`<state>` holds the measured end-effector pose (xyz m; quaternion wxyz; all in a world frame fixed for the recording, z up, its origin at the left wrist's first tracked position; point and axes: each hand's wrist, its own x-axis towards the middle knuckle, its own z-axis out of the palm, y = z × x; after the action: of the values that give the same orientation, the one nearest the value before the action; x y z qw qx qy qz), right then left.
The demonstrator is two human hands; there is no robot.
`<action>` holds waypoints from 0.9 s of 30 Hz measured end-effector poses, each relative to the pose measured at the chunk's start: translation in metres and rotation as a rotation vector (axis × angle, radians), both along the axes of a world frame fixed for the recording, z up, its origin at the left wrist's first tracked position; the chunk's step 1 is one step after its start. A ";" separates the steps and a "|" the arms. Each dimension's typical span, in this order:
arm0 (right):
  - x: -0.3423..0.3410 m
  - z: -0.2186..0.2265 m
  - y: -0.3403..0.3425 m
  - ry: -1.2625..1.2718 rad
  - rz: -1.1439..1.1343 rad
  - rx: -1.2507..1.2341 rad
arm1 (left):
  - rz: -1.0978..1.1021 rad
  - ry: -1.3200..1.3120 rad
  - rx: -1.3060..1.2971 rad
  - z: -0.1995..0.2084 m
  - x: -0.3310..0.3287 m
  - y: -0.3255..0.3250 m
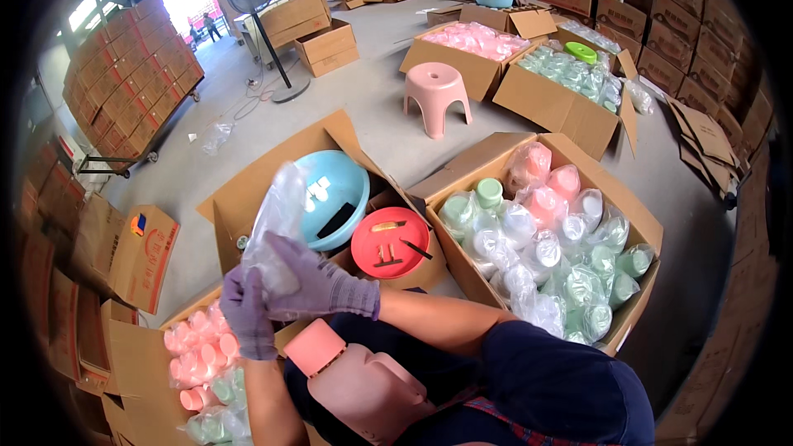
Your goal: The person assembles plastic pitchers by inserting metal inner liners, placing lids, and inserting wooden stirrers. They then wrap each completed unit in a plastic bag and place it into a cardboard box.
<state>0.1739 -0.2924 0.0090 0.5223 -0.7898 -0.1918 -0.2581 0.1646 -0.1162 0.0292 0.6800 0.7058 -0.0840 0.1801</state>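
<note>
Both of my hands wear purple-grey knit gloves. My left hand (249,314) and my right hand (318,281) meet on a clear plastic bag (279,206), which rises above the fingers. Closed at the bag's lower end, the left fingers pinch it; the right hand wraps around its side. Across my lap lies a pink plastic jug (368,392) with a lighter coral lid (315,348), apart from my hands. Just beyond the bag, a light blue basin (357,190) holds small white pieces and a dark object. A red round tray (415,260) beside it carries a few thin pieces.
On the right, a carton (636,235) holds bagged green, pink and white containers. Another carton (132,363) with pink and green containers stands at lower left. Farther off are a pink stool (435,87), a standing fan (281,58), more filled cartons, stacked boxes (698,12) and several people.
</note>
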 end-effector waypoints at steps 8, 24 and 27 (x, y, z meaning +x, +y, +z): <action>0.018 -0.057 -0.029 0.433 -0.007 0.445 | -0.329 0.064 0.453 -0.023 -0.043 0.052; -0.129 -0.010 -0.037 0.069 0.459 -0.038 | 0.277 -0.429 0.847 -0.052 -0.188 0.044; -0.149 -0.031 -0.061 -0.072 0.397 -0.126 | 0.225 -0.452 0.897 -0.076 -0.224 0.053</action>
<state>0.0251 -0.3535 -0.0220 0.5051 -0.7579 -0.3782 -0.1657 -0.0599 -0.0635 -0.0472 0.2519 0.8762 -0.2214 0.3462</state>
